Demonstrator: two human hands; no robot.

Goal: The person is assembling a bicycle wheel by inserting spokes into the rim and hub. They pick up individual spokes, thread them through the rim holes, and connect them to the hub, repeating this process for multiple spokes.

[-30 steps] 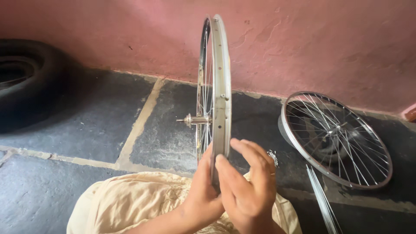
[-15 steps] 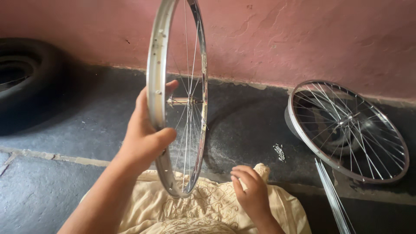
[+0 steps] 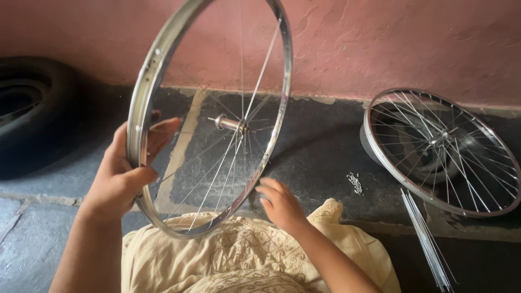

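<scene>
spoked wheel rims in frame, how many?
2. One wheel rim upright, held by the left hand over the lap; second rim leaning by the wall, right side. None visibly hidden.

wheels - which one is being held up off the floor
The spoked wheel gripped by the left hand; the other wheel leans by the wall, untouched.

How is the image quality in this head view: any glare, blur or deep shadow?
Head view: soft, even daylight; the held wheel rim shows mild glare along its chrome; the left hand and right hand are sharp, with little motion blur; the black tyre at far left sinks into shadow, detail lost; thin spokes on the floor stay resolvable.
</scene>
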